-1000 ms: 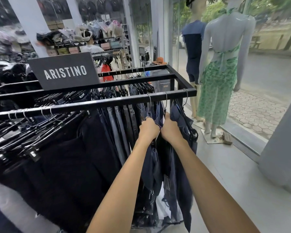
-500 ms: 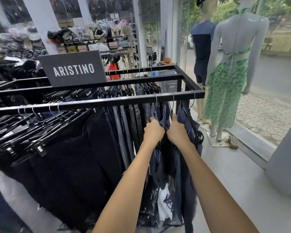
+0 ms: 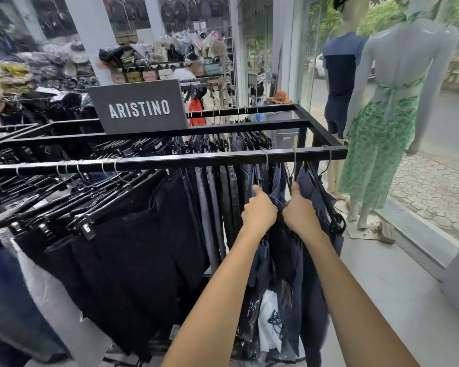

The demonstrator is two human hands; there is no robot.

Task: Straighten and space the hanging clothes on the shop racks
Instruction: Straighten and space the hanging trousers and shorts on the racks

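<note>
Rack: the front rail [image 3: 196,159] of the black frame is being loaded along its whole length, with more rails being carried behind it.
Black trousers [image 3: 143,247]: a dense, slanted bunch is being hung on the rail's left part, well apart from the hands.
Navy garments [image 3: 313,197]: these are being hung at the rail's right end, near the shop window. The cloth is being judged soft, limp and fairly light, likely to swing rather than keep its shape.
Hands: the left hand [image 3: 260,211] and right hand [image 3: 301,211] are being held close together just below the rail, thumbs up. The fingers are being curled into the navy cloth, gripping it; the fingertips are being hidden by folds.
Clip hangers [image 3: 326,205]: being judged stiff, so the safer hold is at the bar, since tugged cloth may be pulled from its clips.
Wire hooks [image 3: 294,160]: being judged quick to slide along the smooth rail.
</note>
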